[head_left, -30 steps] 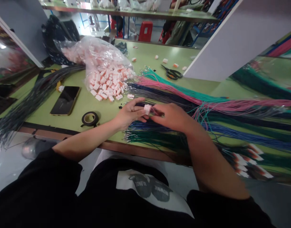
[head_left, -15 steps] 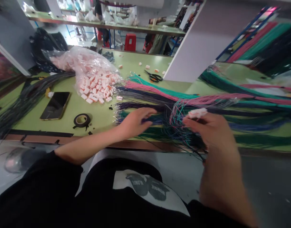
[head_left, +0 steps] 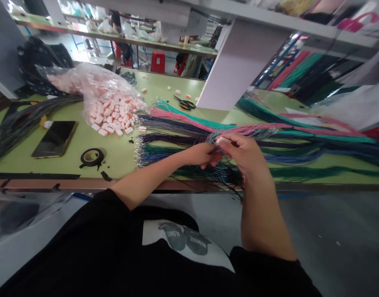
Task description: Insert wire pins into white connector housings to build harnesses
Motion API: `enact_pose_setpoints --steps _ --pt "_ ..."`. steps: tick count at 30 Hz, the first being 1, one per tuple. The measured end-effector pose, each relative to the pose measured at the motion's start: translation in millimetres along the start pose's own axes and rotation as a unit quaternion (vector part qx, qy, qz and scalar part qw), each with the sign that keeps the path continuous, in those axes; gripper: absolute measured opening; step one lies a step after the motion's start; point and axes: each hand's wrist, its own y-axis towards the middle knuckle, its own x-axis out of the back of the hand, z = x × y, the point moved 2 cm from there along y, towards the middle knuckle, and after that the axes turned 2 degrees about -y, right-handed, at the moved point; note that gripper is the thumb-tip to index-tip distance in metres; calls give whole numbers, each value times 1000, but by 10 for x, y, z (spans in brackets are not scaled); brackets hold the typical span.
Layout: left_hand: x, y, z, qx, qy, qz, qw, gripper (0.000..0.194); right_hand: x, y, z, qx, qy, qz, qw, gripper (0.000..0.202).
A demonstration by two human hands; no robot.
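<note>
My right hand (head_left: 247, 154) pinches a white plastic connector housing (head_left: 223, 141) above the wire bundles. Close beside it, my left hand (head_left: 202, 154) has its fingers curled round thin dark wires; how many it grips is hidden. Under both hands runs a loose tangle of teal, pink and dark wires (head_left: 220, 173). Bundles sorted by colour stretch across the bench, with pink wires (head_left: 177, 116) and teal wires (head_left: 189, 112) at the back. Shiny terminals (head_left: 140, 152) tip their left ends. A heap of white and orange connector housings (head_left: 112, 115) spills from a clear plastic bag (head_left: 90, 78).
On the green bench (head_left: 121, 156) lie a phone (head_left: 55, 138), a roll of black tape (head_left: 92, 156) and black scissors (head_left: 185, 103). A white post (head_left: 233, 66) rises at the back. Grey wires (head_left: 34, 113) lie at far left; a red stool (head_left: 158, 62) stands beyond.
My left hand has moved right and closed on the wires. My right hand has brought the connector housing in beside it. The view has shifted to the right.
</note>
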Motion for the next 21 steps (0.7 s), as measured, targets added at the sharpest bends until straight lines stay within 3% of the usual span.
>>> enact_pose_setpoints --steps 3,8,11,13,16,18,21 --pt "37 8 54 2 -129 -5 992 13 -89 37 -42 -36 57 -49 997 21" --pt "49 56 194 3 -318 -80 945 20 -205 137 -156 -74 122 -145 979 17" --pt "31 67 234 7 -356 -133 925 20 -259 202 -161 -85 127 -172 973 14" --pt "28 65 242 2 -331 -167 929 19 -284 239 -156 -92 108 -180 973 13" --pt "49 60 235 -54 -222 -225 947 17 -263 274 -140 -86 32 -186 978 13" --pt "61 62 236 -88 -159 -260 948 18 -214 291 -90 -68 -63 -158 983 15" --pt "45 86 264 -50 -196 -264 943 19 -150 319 113 -33 -262 -127 956 16"
